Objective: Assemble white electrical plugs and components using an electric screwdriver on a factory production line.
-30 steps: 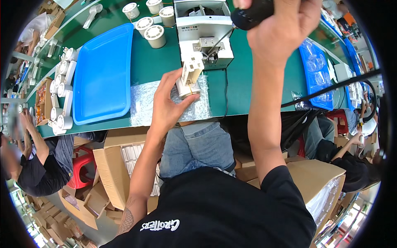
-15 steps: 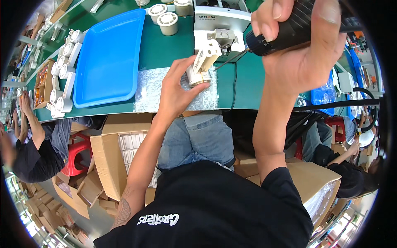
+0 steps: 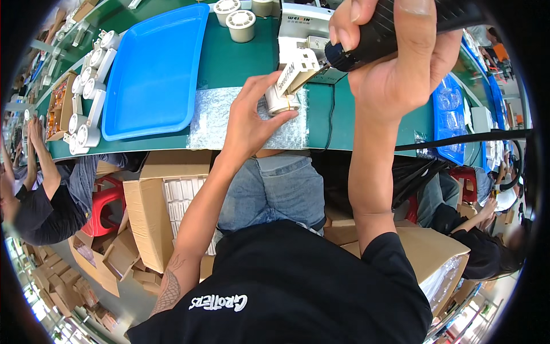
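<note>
Both hands meet over the foil mat point(image 3: 217, 123) at the near table edge: the left hand point(image 3: 249, 117) curls tight round a small white fan part point(image 3: 289, 80), tilting it up so the black power screwdriver point(image 3: 378, 34), fist-gripped by the right hand point(image 3: 395, 63), reaches its top

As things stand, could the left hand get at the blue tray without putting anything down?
Probably not: the left hand has its grip on the small white fan unit under the screwdriver. The blue tray lies close by, with bare green tabletop between.
</note>
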